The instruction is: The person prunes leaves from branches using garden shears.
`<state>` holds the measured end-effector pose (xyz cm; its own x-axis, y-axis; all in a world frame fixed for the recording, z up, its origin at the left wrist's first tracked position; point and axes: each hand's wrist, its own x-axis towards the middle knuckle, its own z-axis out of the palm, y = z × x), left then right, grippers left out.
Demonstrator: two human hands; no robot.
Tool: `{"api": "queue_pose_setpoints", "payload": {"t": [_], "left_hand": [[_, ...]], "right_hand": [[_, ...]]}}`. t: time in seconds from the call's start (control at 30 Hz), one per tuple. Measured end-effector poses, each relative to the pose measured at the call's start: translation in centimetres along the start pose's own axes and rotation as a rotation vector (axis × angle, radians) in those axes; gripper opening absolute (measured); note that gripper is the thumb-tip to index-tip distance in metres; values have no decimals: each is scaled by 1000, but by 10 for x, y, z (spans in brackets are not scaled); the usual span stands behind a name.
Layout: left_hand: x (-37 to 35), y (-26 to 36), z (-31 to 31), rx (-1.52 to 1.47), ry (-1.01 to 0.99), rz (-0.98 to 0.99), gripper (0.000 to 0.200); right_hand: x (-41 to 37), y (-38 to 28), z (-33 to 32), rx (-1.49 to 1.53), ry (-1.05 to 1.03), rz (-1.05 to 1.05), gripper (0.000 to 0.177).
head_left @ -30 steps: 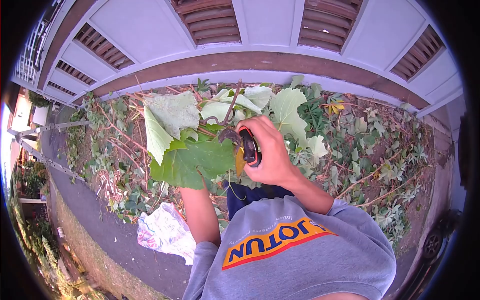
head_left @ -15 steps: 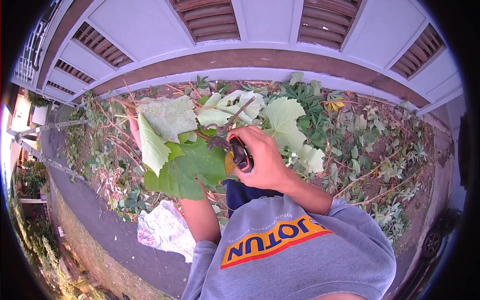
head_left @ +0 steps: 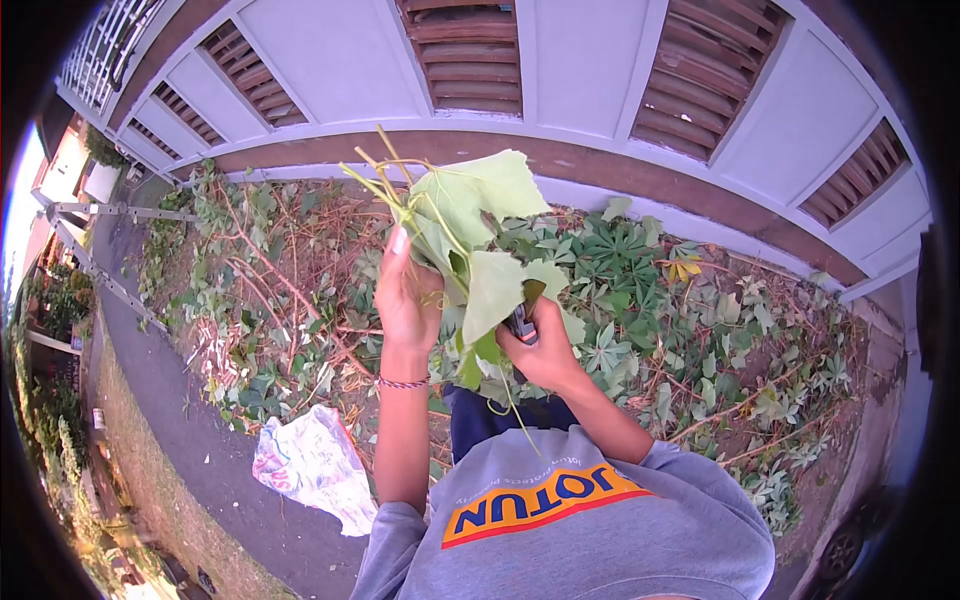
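Observation:
My left hand point(head_left: 408, 300) is closed round a bunch of vine stems with large green leaves point(head_left: 485, 200), held up in front of my chest. Cut stem ends stick out above its fingers. My right hand point(head_left: 543, 350) grips dark pruning shears point(head_left: 521, 326) just below and right of the leaves. The blades of the shears are hidden behind the leaves. Thin curly tendrils hang from the bunch toward my shirt.
Cut branches and leaves point(head_left: 620, 270) cover the ground along a white wall point(head_left: 580, 60) with brown louvred vents. A white plastic bag point(head_left: 315, 465) lies on the asphalt at lower left. A metal ladder point(head_left: 130, 210) stands at far left.
My left hand has come out from behind the leaves, and the bunch is now upright and narrower. The dark twig by the shears no longer shows. My right hand has moved right and down.

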<state>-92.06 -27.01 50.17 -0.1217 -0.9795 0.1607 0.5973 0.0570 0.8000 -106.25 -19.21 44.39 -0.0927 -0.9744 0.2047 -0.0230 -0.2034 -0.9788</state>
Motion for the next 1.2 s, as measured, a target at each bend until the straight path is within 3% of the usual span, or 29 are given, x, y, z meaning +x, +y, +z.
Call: {"api": "queue_pose_setpoints", "payload": {"t": [0.13,0.23,0.37,0.47,0.53,0.6,0.63,0.77,0.83,0.9,0.93,1.0,1.07,1.13,1.2], "left_hand": [[-13,-13,-7,64,-53,-80,55],[-26,-22,0,274,64,-209,47],[-28,-41,-2,207,15,-208,36],[-25,-42,-1,237,-14,-71,30],[-19,-41,-7,422,44,29,29],[-11,-31,-7,402,143,76,28],[-8,-25,-7,382,244,119,28],[-1,-9,-25,649,182,262,27],[-1,-1,-31,714,226,238,22],[4,9,-37,1203,40,506,21],[2,15,-28,1300,4,535,25],[7,20,-20,1352,-68,507,31],[13,18,-16,1456,-187,473,41],[9,25,2,1452,-285,445,41],[6,25,11,1442,-430,434,39]], "right_hand": [[1,4,1,178,9,77,31],[0,21,1,-1,-17,-14,39],[-7,35,3,-49,-49,56,36],[-2,3,-1,-15,-81,213,42],[3,-11,-4,44,-114,290,48],[5,-9,-13,27,-157,206,45],[7,10,-12,129,-97,30,40],[-3,18,-41,200,-1,145,33],[-2,9,-52,230,105,141,31],[-2,-1,-58,224,176,118,32],[-2,-2,-65,-30,182,41,32],[0,-17,-70,-434,148,-109,38],[-4,-28,-63,-453,48,-71,37],[-5,-28,-54,-441,-116,-18,35],[-4,-30,-45,-412,-147,61,34]]}}
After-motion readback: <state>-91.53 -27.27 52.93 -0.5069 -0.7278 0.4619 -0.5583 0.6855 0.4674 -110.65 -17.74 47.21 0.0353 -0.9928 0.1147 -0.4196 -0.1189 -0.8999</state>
